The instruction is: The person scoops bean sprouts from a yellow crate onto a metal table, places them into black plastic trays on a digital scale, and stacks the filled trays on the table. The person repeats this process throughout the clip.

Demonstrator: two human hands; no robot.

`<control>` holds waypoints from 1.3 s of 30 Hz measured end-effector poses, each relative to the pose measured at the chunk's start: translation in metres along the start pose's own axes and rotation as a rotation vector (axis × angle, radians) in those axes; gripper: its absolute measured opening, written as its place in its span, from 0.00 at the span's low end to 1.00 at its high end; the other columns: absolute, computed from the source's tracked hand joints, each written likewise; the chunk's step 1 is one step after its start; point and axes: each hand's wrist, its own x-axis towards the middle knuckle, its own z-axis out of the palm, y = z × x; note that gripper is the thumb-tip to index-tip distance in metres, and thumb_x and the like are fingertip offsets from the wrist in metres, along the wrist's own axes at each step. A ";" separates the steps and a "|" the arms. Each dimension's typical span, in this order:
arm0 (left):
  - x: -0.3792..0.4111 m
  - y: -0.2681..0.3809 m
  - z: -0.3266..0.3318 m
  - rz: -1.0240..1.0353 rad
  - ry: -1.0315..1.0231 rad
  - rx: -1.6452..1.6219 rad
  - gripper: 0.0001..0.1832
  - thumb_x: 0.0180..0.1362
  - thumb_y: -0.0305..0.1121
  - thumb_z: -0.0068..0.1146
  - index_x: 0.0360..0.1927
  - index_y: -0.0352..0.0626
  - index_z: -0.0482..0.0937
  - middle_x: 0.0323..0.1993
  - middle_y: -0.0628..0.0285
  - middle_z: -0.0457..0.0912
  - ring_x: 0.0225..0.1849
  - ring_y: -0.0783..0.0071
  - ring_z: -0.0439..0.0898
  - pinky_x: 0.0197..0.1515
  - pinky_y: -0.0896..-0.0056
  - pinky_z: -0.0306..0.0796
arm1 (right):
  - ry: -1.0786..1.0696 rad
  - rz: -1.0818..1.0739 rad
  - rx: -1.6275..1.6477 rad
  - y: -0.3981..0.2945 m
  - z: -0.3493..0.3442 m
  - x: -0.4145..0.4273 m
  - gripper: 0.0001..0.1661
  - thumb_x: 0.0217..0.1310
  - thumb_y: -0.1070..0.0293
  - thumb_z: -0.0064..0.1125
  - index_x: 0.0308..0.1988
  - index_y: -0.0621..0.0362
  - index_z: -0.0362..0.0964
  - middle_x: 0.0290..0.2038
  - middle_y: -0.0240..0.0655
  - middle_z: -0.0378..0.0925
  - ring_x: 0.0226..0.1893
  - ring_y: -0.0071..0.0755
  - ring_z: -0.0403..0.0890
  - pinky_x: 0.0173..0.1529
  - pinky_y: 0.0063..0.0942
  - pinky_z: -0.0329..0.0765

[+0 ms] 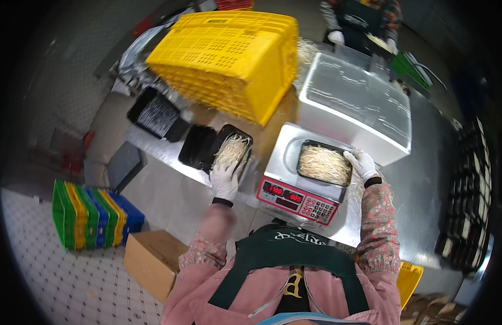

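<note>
My gloved right hand (362,163) grips the right edge of a black plastic tray of bean sprouts (324,164), which rests on the steel pan of a digital weighing scale (299,200) with lit red digits. To the left, my gloved left hand (224,180) touches the near end of another black tray, partly filled with sprouts (233,149); whether its fingers are closed on the rim or the sprouts cannot be told. Beside that tray lies an empty black tray (197,146). Farther left sits a nested stack of black trays (158,114).
A large yellow perforated crate (222,57) and a white foam box (356,97) stand behind. Stacked filled trays (468,199) line the far right. A co-worker (362,24) stands across the table. Colored crates (96,217) and a cardboard box (153,260) are on the floor.
</note>
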 end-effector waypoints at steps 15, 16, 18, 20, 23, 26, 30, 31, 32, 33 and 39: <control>0.056 0.298 0.018 0.637 -0.235 -0.827 0.16 0.51 0.19 0.62 0.45 0.41 0.82 0.36 0.59 0.77 0.41 0.57 0.73 0.46 0.59 0.68 | 1.238 0.666 1.295 0.153 -0.063 -0.373 0.07 0.65 0.69 0.56 0.39 0.61 0.71 0.20 0.35 0.76 0.15 0.30 0.78 0.16 0.27 0.74; 0.049 0.316 0.018 0.672 -0.259 -0.864 0.17 0.51 0.18 0.62 0.46 0.42 0.82 0.36 0.58 0.77 0.41 0.57 0.73 0.46 0.58 0.68 | 1.401 0.666 1.284 0.167 -0.070 -0.396 0.06 0.65 0.69 0.54 0.38 0.60 0.70 0.20 0.35 0.76 0.16 0.31 0.78 0.16 0.27 0.74; 0.039 0.346 0.028 0.733 -0.296 -0.896 0.18 0.50 0.17 0.62 0.46 0.42 0.82 0.37 0.58 0.77 0.41 0.56 0.73 0.45 0.59 0.68 | 1.672 0.637 1.283 0.203 -0.096 -0.427 0.05 0.66 0.69 0.51 0.36 0.58 0.67 0.22 0.37 0.76 0.18 0.33 0.78 0.18 0.28 0.75; 0.023 0.374 0.053 0.823 -0.340 -0.931 0.14 0.53 0.17 0.60 0.44 0.38 0.81 0.37 0.57 0.77 0.44 0.57 0.74 0.49 0.60 0.68 | 1.851 0.543 1.235 0.269 -0.123 -0.469 0.05 0.67 0.71 0.48 0.39 0.60 0.62 0.26 0.43 0.77 0.18 0.36 0.79 0.18 0.30 0.76; -0.004 0.428 0.050 0.802 -0.419 -0.884 0.13 0.52 0.17 0.61 0.41 0.38 0.80 0.36 0.57 0.77 0.43 0.57 0.74 0.48 0.59 0.68 | 2.077 0.550 1.229 0.361 -0.183 -0.494 0.09 0.67 0.74 0.46 0.45 0.61 0.57 0.29 0.48 0.77 0.20 0.42 0.81 0.16 0.34 0.77; -0.020 0.463 0.052 0.822 -0.410 -0.781 0.15 0.48 0.17 0.62 0.41 0.38 0.81 0.35 0.57 0.76 0.41 0.56 0.73 0.46 0.59 0.68 | 2.180 0.506 1.207 0.443 -0.240 -0.489 0.16 0.66 0.75 0.48 0.50 0.62 0.53 0.30 0.51 0.77 0.21 0.47 0.83 0.17 0.37 0.80; -0.028 0.494 0.068 0.869 -0.538 -0.549 0.18 0.46 0.20 0.65 0.43 0.40 0.83 0.34 0.58 0.76 0.41 0.57 0.74 0.47 0.59 0.69 | 2.151 0.404 1.329 0.523 -0.292 -0.496 0.27 0.68 0.75 0.45 0.62 0.67 0.46 0.37 0.58 0.78 0.25 0.53 0.85 0.22 0.43 0.84; -0.028 0.506 0.072 0.889 -0.554 -0.516 0.18 0.46 0.20 0.65 0.43 0.40 0.83 0.34 0.58 0.76 0.41 0.57 0.74 0.47 0.60 0.69 | 2.100 0.328 1.406 0.533 -0.294 -0.497 0.30 0.69 0.75 0.44 0.65 0.67 0.44 0.38 0.59 0.78 0.27 0.53 0.85 0.23 0.44 0.84; -0.028 0.521 0.080 0.917 -0.571 -0.485 0.18 0.46 0.20 0.65 0.43 0.40 0.83 0.34 0.58 0.77 0.41 0.57 0.75 0.47 0.60 0.69 | 2.121 0.365 1.342 0.541 -0.292 -0.498 0.32 0.71 0.74 0.41 0.68 0.65 0.40 0.40 0.59 0.78 0.29 0.53 0.86 0.25 0.43 0.85; -0.032 0.528 0.076 0.909 -0.585 -0.465 0.17 0.46 0.21 0.65 0.43 0.41 0.83 0.34 0.59 0.77 0.41 0.57 0.75 0.46 0.60 0.69 | 2.069 0.387 1.379 0.539 -0.281 -0.481 0.30 0.72 0.72 0.39 0.68 0.64 0.43 0.39 0.55 0.79 0.28 0.49 0.85 0.25 0.41 0.85; -0.051 0.601 0.139 1.290 -0.543 -0.532 0.18 0.48 0.21 0.61 0.45 0.48 0.84 0.35 0.60 0.78 0.41 0.57 0.76 0.46 0.59 0.70 | 1.787 0.495 1.429 0.485 -0.196 -0.512 0.23 0.71 0.72 0.43 0.63 0.61 0.58 0.35 0.46 0.81 0.27 0.37 0.83 0.29 0.32 0.83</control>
